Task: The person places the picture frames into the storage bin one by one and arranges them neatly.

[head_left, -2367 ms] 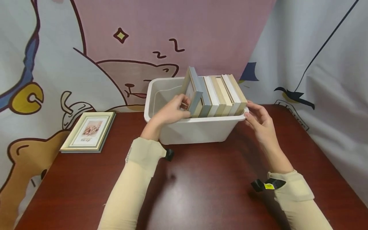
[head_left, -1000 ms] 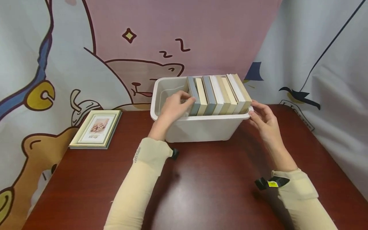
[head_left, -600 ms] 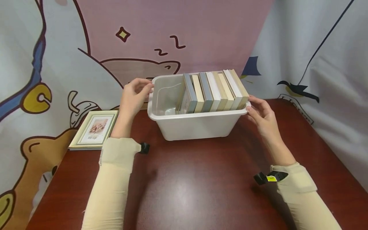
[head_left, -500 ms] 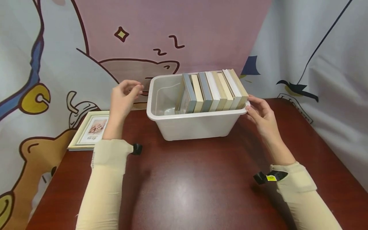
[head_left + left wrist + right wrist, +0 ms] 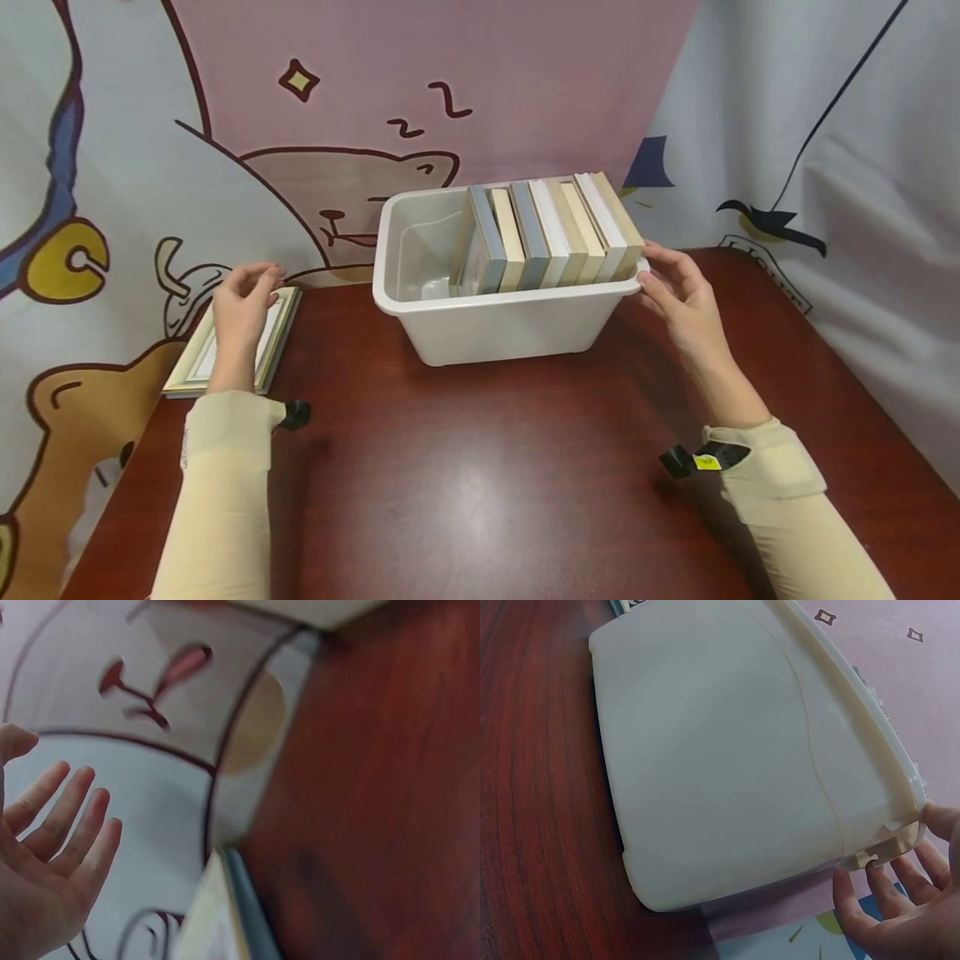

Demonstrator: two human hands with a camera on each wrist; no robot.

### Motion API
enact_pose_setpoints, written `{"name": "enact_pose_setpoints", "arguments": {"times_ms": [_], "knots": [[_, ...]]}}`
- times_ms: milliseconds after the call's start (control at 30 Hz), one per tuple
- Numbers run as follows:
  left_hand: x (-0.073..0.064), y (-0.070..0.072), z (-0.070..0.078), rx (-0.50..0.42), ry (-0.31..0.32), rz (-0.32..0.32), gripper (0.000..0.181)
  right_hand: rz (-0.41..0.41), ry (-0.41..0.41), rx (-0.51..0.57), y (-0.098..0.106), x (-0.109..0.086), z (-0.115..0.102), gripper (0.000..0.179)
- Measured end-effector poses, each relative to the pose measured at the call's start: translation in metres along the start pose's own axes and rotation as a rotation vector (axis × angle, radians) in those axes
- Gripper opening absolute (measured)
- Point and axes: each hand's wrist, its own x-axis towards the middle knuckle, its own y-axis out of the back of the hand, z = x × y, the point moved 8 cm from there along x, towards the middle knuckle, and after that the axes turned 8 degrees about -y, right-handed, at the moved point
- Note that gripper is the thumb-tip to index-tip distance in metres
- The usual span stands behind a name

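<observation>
My left hand (image 5: 242, 321) hovers over a cream picture frame (image 5: 197, 367) lying flat at the table's left, with a grey-blue edge beneath it. In the left wrist view that hand's fingers (image 5: 90, 825) are loosely spread and hold nothing. My right hand (image 5: 682, 308) grips the right end of a white plastic storage bin (image 5: 510, 329), thumb on the rim and fingers below it, as the right wrist view shows. Inside the bin several picture frames stand on edge, packed to the right; a grey-blue frame (image 5: 486, 246) is leftmost. Bare bin floor shows left of it.
The dark red wooden table (image 5: 465, 467) carries the bin near its back edge. Behind hangs a cloth backdrop (image 5: 525, 83) with cartoon prints, close to the bin and the cream frame.
My left hand lowered the tilted grey-blue frame upright in the bin and let go. It touched the bin's left rim, then moved left over the cream frame. The right hand kept its grip.
</observation>
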Motion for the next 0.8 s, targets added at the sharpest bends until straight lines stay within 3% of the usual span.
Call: {"name": "enact_pose_setpoints", "arguments": {"times_ms": [200,367,433,600,667,800], "knots": [[-0.003,0.023,-0.045,0.062,0.093,0.075,0.004,-0.006,0.002,-0.005,-0.002,0.002,-0.001,0.033],[-0.008,0.035,-0.075,0.132,0.14,0.085,0.005,-0.003,0.003,-0.003,-0.002,0.001,0.0,0.032],[-0.01,0.037,-0.086,0.178,0.173,0.068,0.004,0.004,0.002,-0.011,-0.002,0.001,0.0,0.032],[-0.011,0.035,-0.106,0.325,0.247,-0.004,0.043,0.005,0.004,-0.013,0.0,0.001,-0.001,0.032],[-0.011,0.034,-0.109,0.402,0.239,-0.047,0.055,-0.002,0.005,-0.003,-0.001,0.001,-0.001,0.033],[-0.009,0.026,-0.109,0.516,0.191,-0.13,0.06,-0.004,0.003,0.011,-0.002,0.001,0.0,0.033]]}}
